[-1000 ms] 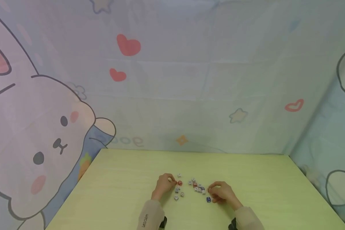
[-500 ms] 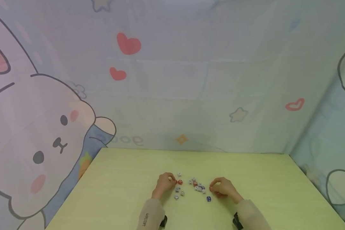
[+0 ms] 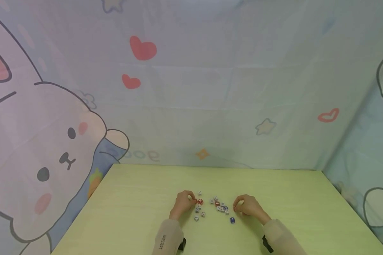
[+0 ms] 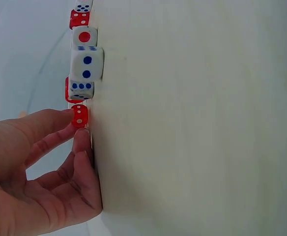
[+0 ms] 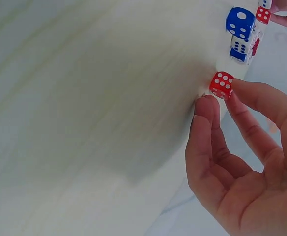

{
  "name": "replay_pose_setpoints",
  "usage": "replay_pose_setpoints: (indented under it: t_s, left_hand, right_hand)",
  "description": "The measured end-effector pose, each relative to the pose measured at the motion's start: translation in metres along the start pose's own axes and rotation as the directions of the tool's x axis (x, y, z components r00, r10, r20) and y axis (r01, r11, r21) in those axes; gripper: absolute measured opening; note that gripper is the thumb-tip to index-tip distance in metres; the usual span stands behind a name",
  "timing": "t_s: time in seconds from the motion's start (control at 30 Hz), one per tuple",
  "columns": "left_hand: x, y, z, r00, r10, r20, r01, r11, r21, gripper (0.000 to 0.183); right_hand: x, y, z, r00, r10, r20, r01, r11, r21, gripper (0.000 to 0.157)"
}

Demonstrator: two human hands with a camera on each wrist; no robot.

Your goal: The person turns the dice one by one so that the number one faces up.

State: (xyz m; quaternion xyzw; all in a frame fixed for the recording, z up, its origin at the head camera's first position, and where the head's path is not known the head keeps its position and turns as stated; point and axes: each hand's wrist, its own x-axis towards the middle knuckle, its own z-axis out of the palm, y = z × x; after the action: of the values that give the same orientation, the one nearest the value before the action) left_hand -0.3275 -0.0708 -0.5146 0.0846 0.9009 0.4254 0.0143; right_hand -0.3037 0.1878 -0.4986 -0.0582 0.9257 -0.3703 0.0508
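A red die (image 4: 79, 115) with white pips sits pinched between the thumb and fingertips of my left hand (image 3: 182, 203), which rests at the left side of a loose column of dice. Close beside it in the head view lies another red die (image 3: 200, 202). My right hand (image 3: 249, 205) pinches a red die (image 5: 221, 85) to the right of the second group. In the right wrist view its six-pip face shows, and the other fingers are bent near the table. A blue die (image 3: 232, 220) lies by itself just below and left of the right hand.
Between the hands, a second group holds several white dice (image 3: 222, 209) and a red die (image 3: 217, 203). One white die (image 3: 199, 193) lies above the left column, another (image 3: 196, 218) below it. The pale yellow-green table (image 3: 140, 184) ends at a printed cloth backdrop (image 3: 191, 117).
My right hand has shifted slightly right and away from me with its red die, moving off from the blue die and the middle group. My left hand stays almost in place.
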Motion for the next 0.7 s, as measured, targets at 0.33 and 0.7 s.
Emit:
replay_pose_setpoints:
  t_s: [0.33,0.7]
  left_hand:
    - [0.0030,0.0024,-0.0005,0.999,-0.037,-0.010,0.037,0.999,0.017,0.006]
    - [0.0044,0.0025,-0.0039,0.999,-0.037,0.005,0.037,0.996,0.083,0.007]
  right_hand:
    - [0.0000,0.0003,0.0006,1.000,0.006,-0.017,-0.007,0.999,-0.049,0.004]
    - [0.0011,0.0009,0.0013,1.000,-0.016,-0.008,0.016,0.997,-0.071,0.013]
